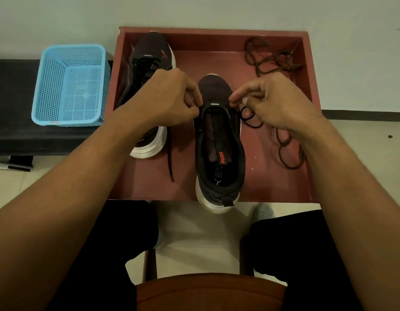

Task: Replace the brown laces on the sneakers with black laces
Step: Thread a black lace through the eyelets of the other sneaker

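Two sneakers sat in the red tray [307,86]. Left of the near sneaker [219,151], the far sneaker [149,70] looked already laced in black. Right of the near sneaker lay the loose brown laces [271,59], apparently both removed. The left hand [165,97] and right hand [275,102] pinched at its front eyelets, seemingly on the black lace [250,118]; threading had barely started, so most lacing remained.
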Demonstrator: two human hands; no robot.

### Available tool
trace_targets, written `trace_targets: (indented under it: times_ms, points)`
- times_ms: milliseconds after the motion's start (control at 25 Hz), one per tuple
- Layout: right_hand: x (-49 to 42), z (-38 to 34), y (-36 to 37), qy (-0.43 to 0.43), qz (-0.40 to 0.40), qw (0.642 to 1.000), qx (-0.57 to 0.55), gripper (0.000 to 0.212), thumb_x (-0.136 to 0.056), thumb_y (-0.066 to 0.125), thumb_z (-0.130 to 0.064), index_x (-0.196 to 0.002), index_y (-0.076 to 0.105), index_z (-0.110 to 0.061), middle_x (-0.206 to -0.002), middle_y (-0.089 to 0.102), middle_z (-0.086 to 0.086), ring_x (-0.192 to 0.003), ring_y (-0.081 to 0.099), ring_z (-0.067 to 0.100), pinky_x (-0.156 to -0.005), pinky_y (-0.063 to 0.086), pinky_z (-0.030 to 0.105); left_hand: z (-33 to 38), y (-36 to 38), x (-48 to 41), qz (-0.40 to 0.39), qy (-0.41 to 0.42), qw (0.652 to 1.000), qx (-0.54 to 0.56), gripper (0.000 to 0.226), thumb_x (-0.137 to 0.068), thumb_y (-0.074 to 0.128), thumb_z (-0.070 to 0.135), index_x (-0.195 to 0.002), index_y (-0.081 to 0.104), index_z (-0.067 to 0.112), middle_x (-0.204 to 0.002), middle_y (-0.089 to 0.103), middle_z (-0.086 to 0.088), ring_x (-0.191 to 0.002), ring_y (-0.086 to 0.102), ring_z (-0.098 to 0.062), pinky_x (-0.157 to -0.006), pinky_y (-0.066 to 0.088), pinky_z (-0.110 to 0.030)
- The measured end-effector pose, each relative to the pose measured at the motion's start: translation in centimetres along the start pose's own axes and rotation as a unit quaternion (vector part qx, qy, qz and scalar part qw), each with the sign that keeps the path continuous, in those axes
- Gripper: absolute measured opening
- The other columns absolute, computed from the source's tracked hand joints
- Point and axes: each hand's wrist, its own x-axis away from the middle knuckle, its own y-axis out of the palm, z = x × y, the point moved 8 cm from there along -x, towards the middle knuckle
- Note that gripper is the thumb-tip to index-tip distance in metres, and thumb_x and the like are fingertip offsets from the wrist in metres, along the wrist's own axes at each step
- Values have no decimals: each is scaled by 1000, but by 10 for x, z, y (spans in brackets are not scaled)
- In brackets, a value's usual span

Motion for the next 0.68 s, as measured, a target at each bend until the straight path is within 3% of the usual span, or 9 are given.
trace_targets:
  times_ms: [80, 160, 240, 400, 520, 600, 680]
  points:
    - [0, 0, 0, -3, -4, 1000, -5, 20, -101, 66, -14, -107, 80, -27, -95, 79, -13, -88, 76, 5, -73, 53, 7, -3, 0, 0, 6, -11, 1000, 9, 10, -88, 80, 18, -96, 82, 22, -82, 75, 8, -77, 69, 1, -81, 55, -17]
    - [0, -1, 0, -1, -9, 1000, -5, 12, -94, 77, -22, -103, 80, -28, -87, 77, -14, -84, 74, 2, -83, 58, 19, -4, -1, 1, 23, -25, 999, 8, 5, -86, 84, 23, -91, 83, 25, -77, 71, 12, -79, 71, -7, -85, 60, -30]
    - [2, -2, 0, -1, -9, 1000, 17, 12, -88, 83, -29, -100, 81, -29, -76, 71, -17, -76, 69, -5, -78, 54, 20, -3, -1, 1, 31, -21, 999, -2, 2, -86, 83, 23, -87, 82, 24, -78, 72, 9, -77, 71, -9, -85, 62, -36]
    - [3, -5, 1, 8, -5, 998, 67, 6, -90, 82, -31, -94, 80, -33, -73, 62, -16, -61, 56, -2, -56, 37, 13, 2, -1, 1, 23, -12, 1000, -2, 12, -84, 79, 20, -77, 73, 13, -76, 69, 6, -70, 63, -5, -74, 54, -26]
    - [4, -6, 1, 11, -2, 997, 79, 6, -89, 82, -30, -94, 80, -33, -72, 61, -16, -61, 57, -4, -52, 41, 12, 1, -2, 2, 14, -19, 1000, -16, 15, -84, 78, 18, -76, 69, 9, -74, 67, 2, -63, 57, -6, -64, 44, -19]
    - [3, -6, 1, 16, 5, 996, 87, 5, -89, 83, -31, -93, 80, -33, -74, 62, -17, -61, 57, -4, -54, 47, 15, 0, -3, 1, 3, -18, 1000, -17, 7, -84, 77, 16, -83, 72, 12, -79, 70, 1, -69, 62, -7, -72, 52, -22]
    - [3, -4, 0, 27, 19, 994, 104, 6, -89, 83, -33, -94, 80, -32, -74, 63, -16, -59, 55, -1, -52, 41, 17, 0, -2, 1, -10, -10, 1000, -5, 9, -87, 76, 15, -95, 77, 17, -86, 75, 3, -79, 69, -5, -78, 52, -16]
